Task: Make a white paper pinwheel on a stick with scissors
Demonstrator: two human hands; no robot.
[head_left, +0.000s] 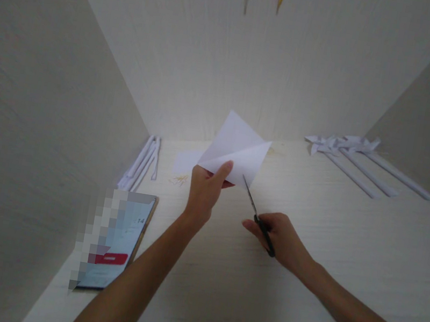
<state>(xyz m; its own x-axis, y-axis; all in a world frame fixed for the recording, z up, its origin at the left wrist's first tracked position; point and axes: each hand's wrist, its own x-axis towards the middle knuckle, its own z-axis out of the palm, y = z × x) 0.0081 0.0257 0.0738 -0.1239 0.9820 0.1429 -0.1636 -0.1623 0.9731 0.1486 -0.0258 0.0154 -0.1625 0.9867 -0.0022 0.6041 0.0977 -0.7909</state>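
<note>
Tablet [128, 231]: eight o'clock, on counter [193, 299]. Left hand [205, 192]: clamped on white paper sheet [239, 146] at centre, thumb uppermost. Scissors [264, 235]: five o'clock of sheet, tip overlapping it. Right hand [278, 239]: grips scissors, apart from left. Risk, judged: sheet, lacking firm backing, could flex and skew a cut.

The left hand [206, 188] pinches a creased white sheet [237, 145] under its thumb. Right of that grip, the right hand [283, 237] holds scissors [257, 220], tip overlapping the sheet. Paper pinwheels [338, 145] lie farther right, paper rolls [141, 163] and a tablet [123, 236] to its left.
</note>
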